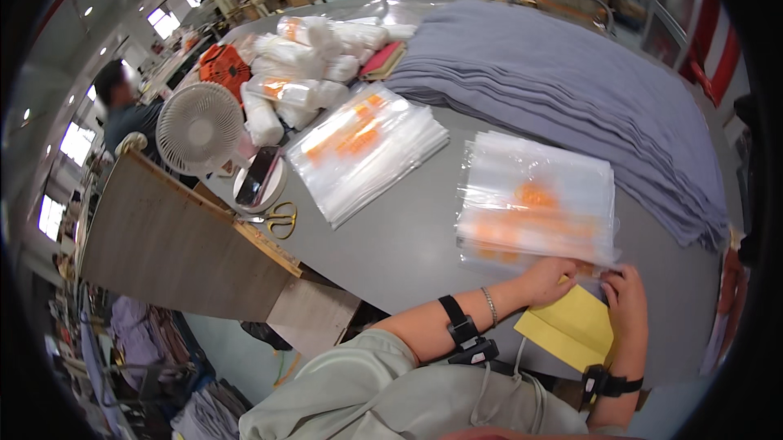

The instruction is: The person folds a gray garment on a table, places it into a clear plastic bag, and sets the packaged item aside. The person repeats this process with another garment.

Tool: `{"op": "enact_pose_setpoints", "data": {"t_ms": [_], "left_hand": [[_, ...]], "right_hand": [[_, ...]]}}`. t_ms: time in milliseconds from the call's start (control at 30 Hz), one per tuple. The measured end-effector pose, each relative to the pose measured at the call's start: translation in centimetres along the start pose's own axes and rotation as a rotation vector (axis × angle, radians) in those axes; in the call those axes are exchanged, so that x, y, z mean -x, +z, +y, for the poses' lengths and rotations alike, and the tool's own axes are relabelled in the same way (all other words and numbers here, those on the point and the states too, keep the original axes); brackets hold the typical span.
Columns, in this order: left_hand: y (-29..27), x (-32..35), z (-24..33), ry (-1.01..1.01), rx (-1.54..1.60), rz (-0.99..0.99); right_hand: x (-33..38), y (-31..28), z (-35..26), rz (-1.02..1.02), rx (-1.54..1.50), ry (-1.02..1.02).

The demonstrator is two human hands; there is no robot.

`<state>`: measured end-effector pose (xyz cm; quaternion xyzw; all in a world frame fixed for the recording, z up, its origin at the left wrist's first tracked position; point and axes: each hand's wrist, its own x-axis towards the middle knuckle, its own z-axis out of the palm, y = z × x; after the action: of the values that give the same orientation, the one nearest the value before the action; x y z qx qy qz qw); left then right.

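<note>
Clear plastic bags with orange print [534, 179] lie in a stack on the grey table in front of me. At the near edge of the stack, my left hand [548, 279] has its fingers closed on the lower edge of a bag. My right hand [624, 291] pinches the same edge at its right corner. Below both hands, a folded yellow card [567, 330] lies by the table's front edge, partly under my wrists. A second stack of printed plastic bags [367, 150] rests to the left, apart from my hands.
A long pile of folded grey-blue fabric [555, 57] spans the back right. Rolled white plastic bags [298, 61] heap at the back left. Nearby are a white fan [200, 128], an orange fan [225, 66], a phone [258, 175] and yellow-handled scissors [283, 220]. A person [126, 106] is at far left.
</note>
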<state>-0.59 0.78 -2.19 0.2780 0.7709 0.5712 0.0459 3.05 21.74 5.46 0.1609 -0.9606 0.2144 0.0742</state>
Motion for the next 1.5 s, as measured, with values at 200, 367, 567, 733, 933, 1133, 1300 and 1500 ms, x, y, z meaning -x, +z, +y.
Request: {"op": "enact_pose_setpoints", "data": {"t_ms": [200,367,567,733,933,1133,1300,1500], "left_hand": [[0.9,0.3,-0.1,0.033,0.015,0.002],[0.8,0.1,-0.4,0.036,0.013,0.017],[0.0,0.4,0.6,-0.013,-0.048,-0.020],[-0.7,0.6,1.3,0.164,-0.125,-0.040],[-1.3,0.5,2.2,0.060,-0.132,-0.133],[-1.5,0.3,3.8,0.094,-0.192,-0.123],[-1.6,0.5,4.5,0.446,-0.244,-0.166],[-0.8,0.1,2.6,0.033,-0.035,-0.093]], "right_hand": [[0.7,0.5,0.6,0.063,0.238,-0.146],[1.0,1.5,1.6,0.132,0.329,-0.237],[0.1,1.0,2.1,0.043,0.249,-0.213],[-1.6,0.8,4.0,-0.077,0.015,-0.077],[-3.0,-0.3,5.4,-0.288,-0.368,0.032],[-3.6,-0.4,5.2,-0.316,-0.420,0.086],[-4.0,-0.2,5.4,-0.243,-0.623,0.232],[-3.7,-0.2,3.7,0.002,-0.951,0.341]]}}
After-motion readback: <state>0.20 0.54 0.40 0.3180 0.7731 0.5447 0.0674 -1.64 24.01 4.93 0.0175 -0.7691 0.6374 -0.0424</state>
